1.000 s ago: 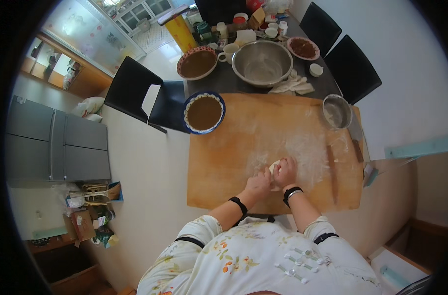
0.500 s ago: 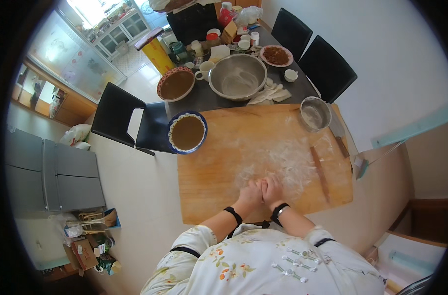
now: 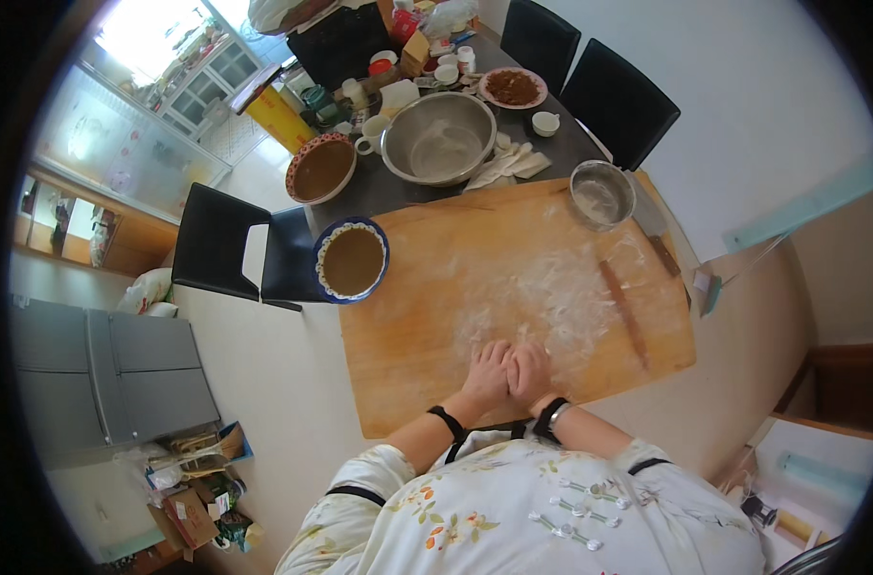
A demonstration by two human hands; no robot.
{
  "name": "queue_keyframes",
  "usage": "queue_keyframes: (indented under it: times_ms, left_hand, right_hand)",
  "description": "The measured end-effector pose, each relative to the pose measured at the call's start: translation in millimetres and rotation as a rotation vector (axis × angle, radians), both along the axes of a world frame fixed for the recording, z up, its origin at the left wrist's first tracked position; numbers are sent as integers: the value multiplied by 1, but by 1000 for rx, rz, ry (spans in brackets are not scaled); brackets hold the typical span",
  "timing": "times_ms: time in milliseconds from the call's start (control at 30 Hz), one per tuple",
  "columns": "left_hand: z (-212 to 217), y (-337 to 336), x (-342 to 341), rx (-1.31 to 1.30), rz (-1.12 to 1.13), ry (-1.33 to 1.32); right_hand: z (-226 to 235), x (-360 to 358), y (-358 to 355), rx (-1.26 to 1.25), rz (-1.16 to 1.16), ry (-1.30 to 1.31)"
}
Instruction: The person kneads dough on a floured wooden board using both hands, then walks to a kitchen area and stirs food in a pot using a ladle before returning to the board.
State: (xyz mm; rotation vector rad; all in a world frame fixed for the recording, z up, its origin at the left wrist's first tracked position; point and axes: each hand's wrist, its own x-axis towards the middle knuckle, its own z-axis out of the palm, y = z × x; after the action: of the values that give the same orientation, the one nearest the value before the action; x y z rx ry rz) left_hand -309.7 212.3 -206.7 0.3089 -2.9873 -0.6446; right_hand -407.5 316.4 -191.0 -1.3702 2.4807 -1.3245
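Side by side near the front edge of a wooden board (image 3: 412, 335), my left hand (image 3: 489, 374) and my right hand (image 3: 529, 372) press down together. Their fingers are curled and close to each other. Whatever lies beneath the palms is hidden. White flour (image 3: 566, 292) is spread over the board just beyond the hands and to their right. A thin wooden rolling pin (image 3: 625, 314) rests on the right part of the board, apart from both hands.
At the board's far right stand a small metal bowl (image 3: 602, 195) and a knife (image 3: 663, 257). A blue-rimmed bowl (image 3: 384, 264) of brown liquid sits at the left edge. Behind are a large steel bowl (image 3: 438, 139), pale gloves (image 3: 513, 165) and a patterned bowl (image 3: 321, 171). Black chairs (image 3: 211, 240) flank the table.
Both hands stay pressed together near the board's front, their fingers shifted a little and the right hand flatter. The whole view has tilted slightly, so the table's far things appear farther left and higher.
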Motion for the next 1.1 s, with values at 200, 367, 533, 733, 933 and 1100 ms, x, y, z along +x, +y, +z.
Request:
queue_keyframes:
  times_ms: [200, 367, 533, 733, 933, 1100]
  left_hand:
    - [11, -37, -40, -45, 165, -318]
    - [43, -31, -64, -14, 162, -317]
    - [-3, -6, 0, 82, 2, 55]
    - [-26, 0, 1, -83, 141, -14]
    - [27, -16, -44, -58, 198, -300]
    - [23, -18, -70, 367, 467, -361]
  right_hand:
    - [-27, -39, -48, 221, 6, 154]
    - [-14, -78, -68, 309, -26, -300]
    - [27, -21, -14, 74, 101, -367]
    - [-13, -21, -12, 131, 194, 98]
    - [-23, -69, -51, 272, 252, -169]
    - [-43, -128, -47, -409, -361, -1199]
